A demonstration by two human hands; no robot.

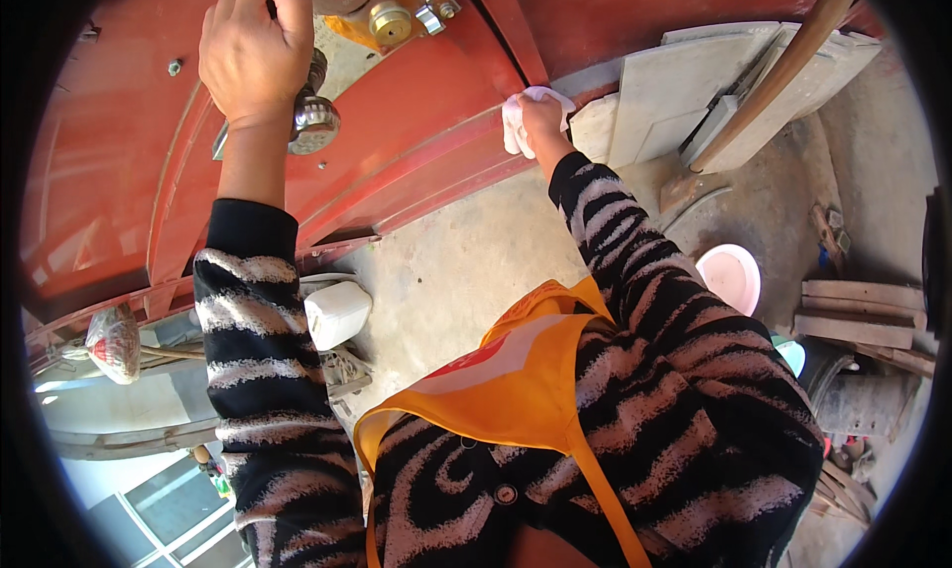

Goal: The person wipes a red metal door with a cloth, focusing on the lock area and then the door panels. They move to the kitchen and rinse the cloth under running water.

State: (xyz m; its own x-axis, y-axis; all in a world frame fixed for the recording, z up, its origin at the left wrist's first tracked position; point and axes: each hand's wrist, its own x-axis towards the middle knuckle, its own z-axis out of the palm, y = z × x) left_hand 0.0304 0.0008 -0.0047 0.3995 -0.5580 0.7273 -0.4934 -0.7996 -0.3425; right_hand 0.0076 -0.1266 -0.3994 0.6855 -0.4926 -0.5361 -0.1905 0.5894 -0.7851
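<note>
My left hand is raised at the upper left with its fingers curled at a metal handle on a red metal door; the palm side is hidden. A round metal knob shows beside my wrist. To the right of it, a brass lock cylinder sits on a plate with a latch. My right hand grips a pale pink-white cloth, pressed against the door's edge strip. I wear an orange apron over a striped black sleeved top.
Pale boards lean at the right with a wooden pole across them. A pink basin and stacked wood are on the concrete floor. A white plastic jug stands lower left, and a plastic bag hangs at far left.
</note>
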